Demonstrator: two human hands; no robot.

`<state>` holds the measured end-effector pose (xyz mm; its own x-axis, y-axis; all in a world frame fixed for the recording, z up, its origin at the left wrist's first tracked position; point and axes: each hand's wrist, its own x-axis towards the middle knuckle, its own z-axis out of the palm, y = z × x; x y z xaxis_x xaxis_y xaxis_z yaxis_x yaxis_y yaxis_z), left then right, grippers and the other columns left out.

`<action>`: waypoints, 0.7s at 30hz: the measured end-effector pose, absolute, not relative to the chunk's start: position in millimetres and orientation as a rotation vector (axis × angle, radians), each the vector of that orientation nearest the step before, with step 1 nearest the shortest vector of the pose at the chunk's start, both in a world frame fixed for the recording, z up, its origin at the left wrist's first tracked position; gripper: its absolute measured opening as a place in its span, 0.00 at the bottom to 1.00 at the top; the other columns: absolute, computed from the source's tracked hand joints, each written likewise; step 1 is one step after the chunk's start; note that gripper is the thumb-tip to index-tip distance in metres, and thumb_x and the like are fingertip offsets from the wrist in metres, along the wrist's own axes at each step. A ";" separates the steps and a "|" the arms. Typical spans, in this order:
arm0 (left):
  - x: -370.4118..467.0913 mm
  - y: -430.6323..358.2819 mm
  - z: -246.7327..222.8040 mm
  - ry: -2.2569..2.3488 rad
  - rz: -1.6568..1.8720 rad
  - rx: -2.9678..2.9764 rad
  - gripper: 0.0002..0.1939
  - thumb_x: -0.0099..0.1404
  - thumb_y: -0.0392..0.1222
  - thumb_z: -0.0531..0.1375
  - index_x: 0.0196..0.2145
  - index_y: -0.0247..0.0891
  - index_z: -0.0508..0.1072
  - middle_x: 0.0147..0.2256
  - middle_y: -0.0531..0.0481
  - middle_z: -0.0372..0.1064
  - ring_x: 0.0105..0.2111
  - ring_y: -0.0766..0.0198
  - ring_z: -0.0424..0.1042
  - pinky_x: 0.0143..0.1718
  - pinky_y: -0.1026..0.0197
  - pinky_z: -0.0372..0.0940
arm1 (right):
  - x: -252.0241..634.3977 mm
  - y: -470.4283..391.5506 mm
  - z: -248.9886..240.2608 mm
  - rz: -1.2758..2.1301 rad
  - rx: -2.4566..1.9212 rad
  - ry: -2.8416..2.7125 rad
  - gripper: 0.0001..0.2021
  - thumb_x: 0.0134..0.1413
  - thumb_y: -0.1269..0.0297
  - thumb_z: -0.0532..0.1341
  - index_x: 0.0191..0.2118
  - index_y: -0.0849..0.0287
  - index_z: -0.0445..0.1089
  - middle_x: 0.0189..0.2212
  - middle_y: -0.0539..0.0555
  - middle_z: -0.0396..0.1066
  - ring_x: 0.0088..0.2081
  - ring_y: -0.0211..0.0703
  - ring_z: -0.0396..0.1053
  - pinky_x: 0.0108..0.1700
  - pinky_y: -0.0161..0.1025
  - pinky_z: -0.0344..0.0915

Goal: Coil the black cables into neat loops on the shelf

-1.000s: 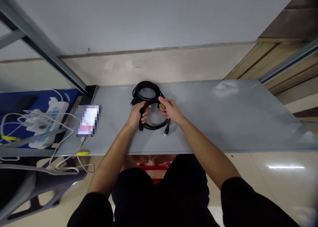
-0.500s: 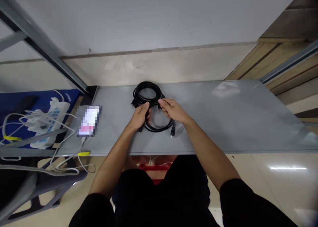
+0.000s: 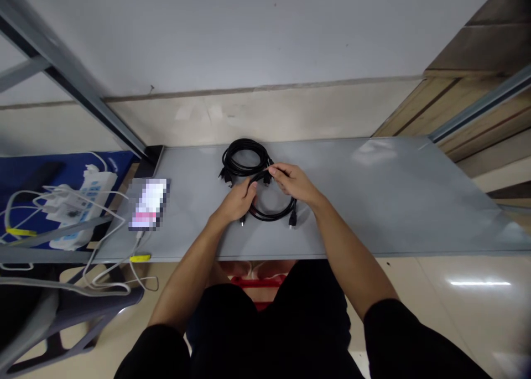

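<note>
A coiled black cable (image 3: 271, 217) hangs in a loop between my two hands, low over the grey table (image 3: 373, 202). My left hand (image 3: 239, 200) is closed round the coil's left side. At the coil's upper right, my right hand (image 3: 290, 181) pinches the cable between thumb and fingers. One dark plug (image 3: 292, 219) with a light metal tip hangs at the coil's lower right, and another plug (image 3: 243, 220) shows below my left hand. Just behind, more coiled black cable (image 3: 244, 142) lies on the table with its plugs at the near side.
A lit phone (image 3: 149, 204) lies at the table's left end with a white charging cable. Beyond it, a white power strip (image 3: 83, 207) with tangled white cables sits on a blue surface. Metal posts stand at both sides, and a wall (image 3: 265, 113) runs behind the table.
My left hand has moved slightly right and down, and the held coil has shifted a little right. The plugs of the rear coil show more now.
</note>
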<state>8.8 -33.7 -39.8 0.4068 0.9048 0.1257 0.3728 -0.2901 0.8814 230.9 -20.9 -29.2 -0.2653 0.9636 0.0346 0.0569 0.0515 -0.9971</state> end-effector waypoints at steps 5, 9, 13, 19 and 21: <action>8.5 -33.2 -39.2 0.942 0.817 1.640 0.28 0.75 0.70 0.61 0.48 0.39 0.75 0.31 0.48 0.78 0.30 0.57 0.77 0.34 0.55 0.71 | 240.8 -17.0 -24.8 1.360 -1.101 -1.423 0.32 0.55 0.27 0.71 0.31 0.54 0.66 0.17 0.39 0.47 0.19 0.31 0.42 0.20 0.33 0.44; 7.0 -33.7 -33.0 0.722 0.758 1.443 0.38 0.66 0.66 0.73 0.61 0.37 0.73 0.40 0.44 0.83 0.42 0.52 0.83 0.45 0.53 0.75 | 243.4 -10.7 -22.6 1.293 -1.072 -1.206 0.31 0.53 0.30 0.73 0.31 0.52 0.62 0.19 0.39 0.49 0.19 0.30 0.43 0.19 0.32 0.43; 10.7 -33.1 -33.3 0.729 0.862 1.320 0.39 0.68 0.72 0.68 0.61 0.37 0.72 0.35 0.49 0.78 0.40 0.54 0.83 0.45 0.53 0.76 | 235.6 -8.8 -25.8 1.308 -1.046 -1.081 0.32 0.51 0.30 0.74 0.33 0.51 0.60 0.22 0.39 0.51 0.19 0.30 0.45 0.19 0.31 0.45; 18.2 -29.1 -42.9 0.942 1.043 1.374 0.36 0.69 0.81 0.60 0.41 0.40 0.70 0.25 0.58 0.63 0.25 0.64 0.71 0.31 0.58 0.71 | 220.6 -15.1 -30.8 1.370 -1.052 -1.171 0.30 0.58 0.27 0.69 0.41 0.52 0.68 0.24 0.40 0.55 0.19 0.30 0.48 0.17 0.31 0.46; 17.7 -28.7 -45.4 1.039 1.066 1.457 0.35 0.69 0.81 0.59 0.37 0.42 0.66 0.24 0.58 0.62 0.23 0.65 0.69 0.29 0.59 0.67 | 218.8 -17.7 -30.1 1.335 -1.031 -1.234 0.31 0.59 0.28 0.69 0.48 0.53 0.73 0.25 0.41 0.57 0.20 0.31 0.49 0.18 0.31 0.50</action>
<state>17.7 -28.7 -45.4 0.2389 0.9660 0.0991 0.0739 -0.1198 0.9900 218.8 -17.7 -30.1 -0.1324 0.9903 0.0414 -0.1189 0.0256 -0.9926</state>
